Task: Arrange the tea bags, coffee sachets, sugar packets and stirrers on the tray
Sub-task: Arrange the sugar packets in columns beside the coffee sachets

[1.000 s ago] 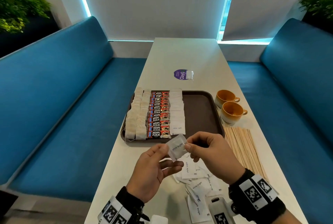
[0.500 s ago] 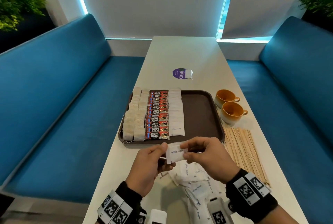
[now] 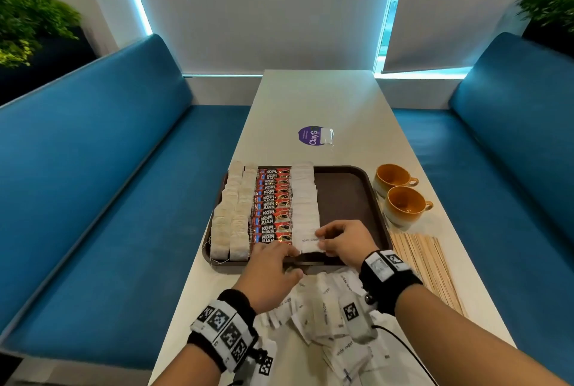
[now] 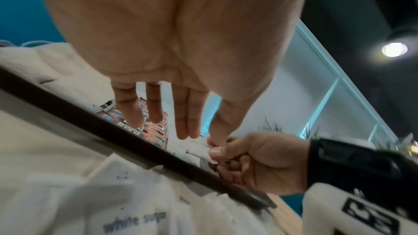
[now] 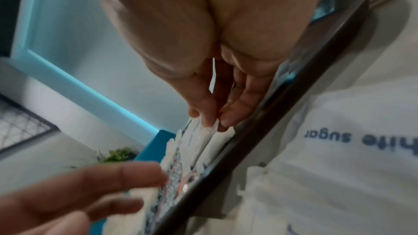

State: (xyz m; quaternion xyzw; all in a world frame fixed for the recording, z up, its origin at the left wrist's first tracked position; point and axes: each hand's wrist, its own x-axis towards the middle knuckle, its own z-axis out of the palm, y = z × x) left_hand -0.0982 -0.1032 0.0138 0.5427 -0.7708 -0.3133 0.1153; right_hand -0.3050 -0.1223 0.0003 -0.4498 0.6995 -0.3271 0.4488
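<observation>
- Both hands have gone forward since a second ago: the small white paper sugar packet (image 3: 310, 244) that was held up over the table edge is now down at the near end of the sugar row, just inside the near rim of the dark brown plastic tray (image 3: 348, 199).
- Handling, my guess: it weighs next to nothing, it's floppy and crinkly, it bends if you push on it, and it probably slides on its neighbours. Best held by a sealed edge or corner, which is what's happening here.
- Grip: right hand (image 3: 344, 241) pinches the packet's right edge between thumb and fingertip (clear in the right wrist view). Left hand (image 3: 270, 274) has straight, relaxed fingers reaching over the tray rim. The thumb tip sits by the packet's left end, but I can't tell if it's really touching.
- Looks: plain white rectangle, "white sugar" in small blue print.
- Next to it: a row of red and black coffee sachets (image 3: 273, 205), then two rows of pale tea bags (image 3: 233, 215). The right part of the tray is bare.
- Off the tray: a loose heap of white sugar packets (image 3: 326, 308) on the white table (image 3: 316, 100), thin wooden stirrers (image 3: 425, 264) untouched to the right, and two orange ceramic cups (image 3: 400, 196) beyond them.
</observation>
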